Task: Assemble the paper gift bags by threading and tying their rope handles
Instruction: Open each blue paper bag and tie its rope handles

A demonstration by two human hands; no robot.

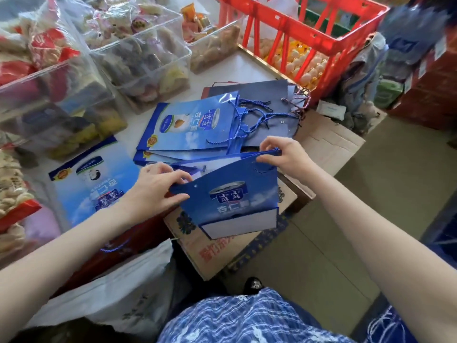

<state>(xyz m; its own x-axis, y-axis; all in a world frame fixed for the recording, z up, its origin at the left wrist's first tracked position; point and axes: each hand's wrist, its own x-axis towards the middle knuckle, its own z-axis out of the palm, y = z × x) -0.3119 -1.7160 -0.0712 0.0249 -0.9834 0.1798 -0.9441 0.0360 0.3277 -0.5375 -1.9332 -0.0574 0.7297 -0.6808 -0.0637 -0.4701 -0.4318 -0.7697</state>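
Both hands held one folded blue paper gift bag (230,194) by its top edge; the left hand (153,186) pinched the left corner, thumb on the printed face beside a punched hole, fingers curled behind; the right hand (284,154) pinched the right corner, fingertips closed on a short end of blue rope (275,151) at the rim. That bag hung in the air, its folded grey-white bottom toward the person, above a brown cardboard box (212,246) printed with red characters. Just beyond the held bag lay a stack of flat blue gift bags (188,125) on the white table (244,68); loose blue rope handles (257,117) trailed from their tops across a dark navy bag (267,95) lying farther back. Left of the held bag another flat blue bag (94,179) lay face up on the table. Beyond the stack stood clear plastic bins (138,53) of wrapped snacks; to the right of those, a red plastic crate (304,33). Near the person, below the held bag, a white plastic bag (118,288) slumped beside the box.
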